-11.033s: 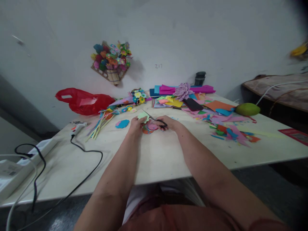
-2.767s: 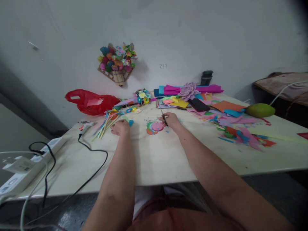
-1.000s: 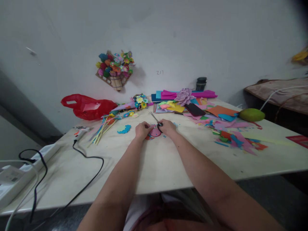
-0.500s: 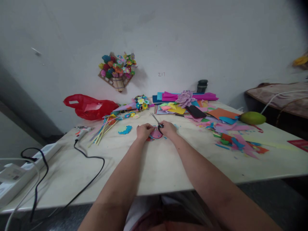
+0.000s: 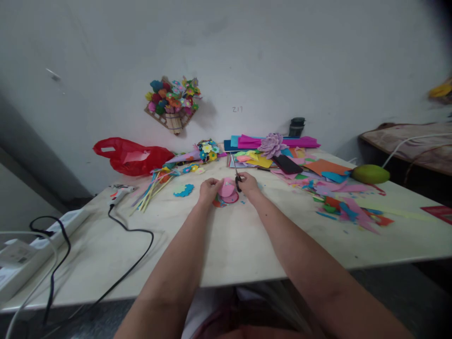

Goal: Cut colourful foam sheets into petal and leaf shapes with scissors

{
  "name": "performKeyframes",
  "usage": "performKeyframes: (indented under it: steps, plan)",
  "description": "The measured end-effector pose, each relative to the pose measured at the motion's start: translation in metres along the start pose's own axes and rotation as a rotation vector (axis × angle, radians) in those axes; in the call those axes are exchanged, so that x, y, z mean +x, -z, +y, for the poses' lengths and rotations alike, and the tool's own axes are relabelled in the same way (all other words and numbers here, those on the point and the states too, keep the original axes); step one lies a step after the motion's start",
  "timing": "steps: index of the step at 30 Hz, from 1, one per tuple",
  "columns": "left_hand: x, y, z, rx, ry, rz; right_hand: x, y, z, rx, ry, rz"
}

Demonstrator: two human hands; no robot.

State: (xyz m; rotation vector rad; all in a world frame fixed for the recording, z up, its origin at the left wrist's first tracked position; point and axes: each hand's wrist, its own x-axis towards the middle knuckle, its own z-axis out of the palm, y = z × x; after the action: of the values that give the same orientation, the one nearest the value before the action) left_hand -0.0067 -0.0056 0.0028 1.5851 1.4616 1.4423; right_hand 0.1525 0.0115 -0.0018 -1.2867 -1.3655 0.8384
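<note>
My left hand [image 5: 209, 190] pinches the left edge of a round pink piece [image 5: 228, 187]. Closed round the black handles of the scissors [image 5: 237, 174] is my right hand [image 5: 248, 184], just right of that piece. The blades point away from me, toward the wall. Below the pink piece, other round pieces with a red rim [image 5: 231, 198] lie on the table, with small blue bits beside them. Left of my left hand lie scalloped blue and pale green pieces [image 5: 184, 190].
Glue gun [image 5: 122, 193] with black cord and a power strip [image 5: 67, 225] at left; red bag [image 5: 136, 157] and yellow strips [image 5: 150, 195] behind. Colored sheets [image 5: 261, 160], a black phone [image 5: 287, 165], scraps [image 5: 348, 209] and a green fruit [image 5: 370, 173] at right.
The pink piece has been raised off the round pieces and shows more fully. The scissors have turned from pointing up-left to pointing nearly straight away, and my right hand has shifted slightly.
</note>
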Motion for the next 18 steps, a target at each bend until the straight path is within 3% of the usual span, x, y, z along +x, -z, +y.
performKeyframes:
  steps: [4, 10, 14, 18]
  plan:
    - [0.001, -0.001, 0.001, 0.066, -0.038, -0.041, 0.000, -0.004, 0.000, 0.199, -0.023, -0.018]
    - [0.007, 0.000, -0.003, 0.305, -0.149, -0.029, 0.008, -0.004, 0.008, 0.043, 0.038, 0.091]
    - [0.006, 0.000, -0.004, 0.218, -0.200, 0.019, 0.011, -0.003, 0.012, -0.016, 0.095, 0.126]
    - [0.000, 0.000, 0.003, 0.044, -0.303, -0.073, 0.009, -0.001, 0.007, 0.008, 0.153, 0.125]
